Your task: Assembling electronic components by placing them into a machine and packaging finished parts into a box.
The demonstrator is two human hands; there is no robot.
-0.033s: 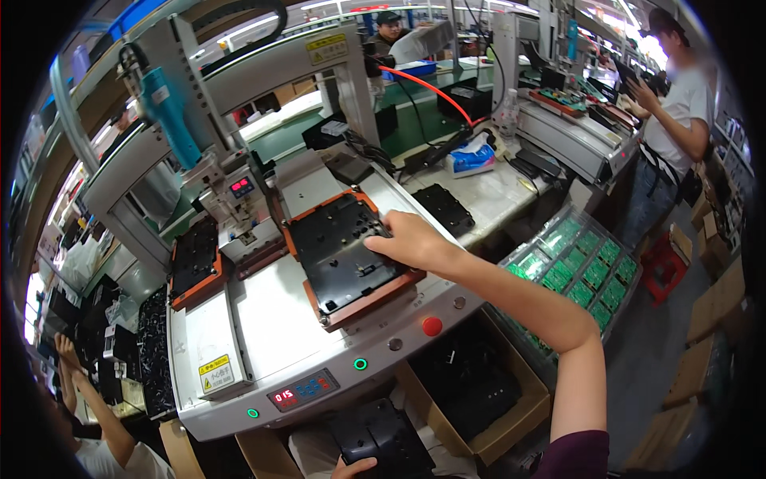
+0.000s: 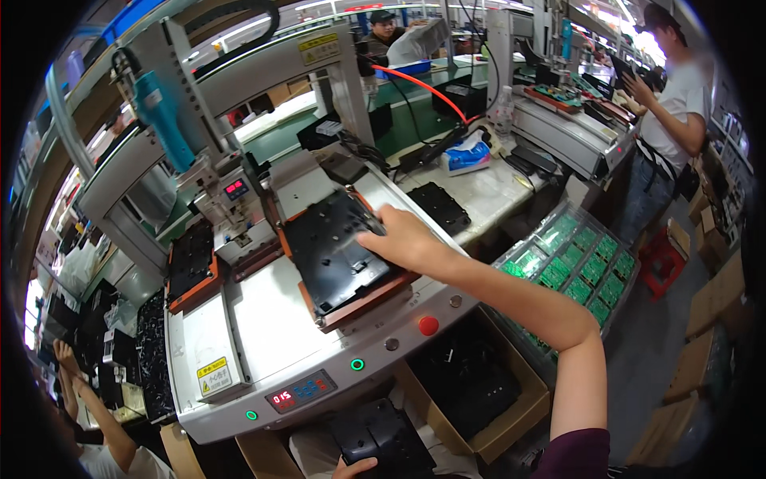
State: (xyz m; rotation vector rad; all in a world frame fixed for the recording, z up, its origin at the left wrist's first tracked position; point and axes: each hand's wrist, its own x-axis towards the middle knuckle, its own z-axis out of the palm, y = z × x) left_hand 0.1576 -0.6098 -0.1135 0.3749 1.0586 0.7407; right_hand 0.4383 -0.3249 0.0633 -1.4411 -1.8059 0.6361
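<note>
On the machine's sliding tray, the right hand (image 2: pixel 403 239) presses its fingers (image 2: pixel 373 239) flat against the black plastic panel (image 2: pixel 335 251) lying in the orange frame (image 2: pixel 363 302). Below, the left hand (image 2: pixel 355 469) grips another black part (image 2: pixel 379 435).

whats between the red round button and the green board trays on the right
In the head view the person's right forearm crosses that stretch, reaching to the black panel. Under it lies the machine's pale edge.
</note>
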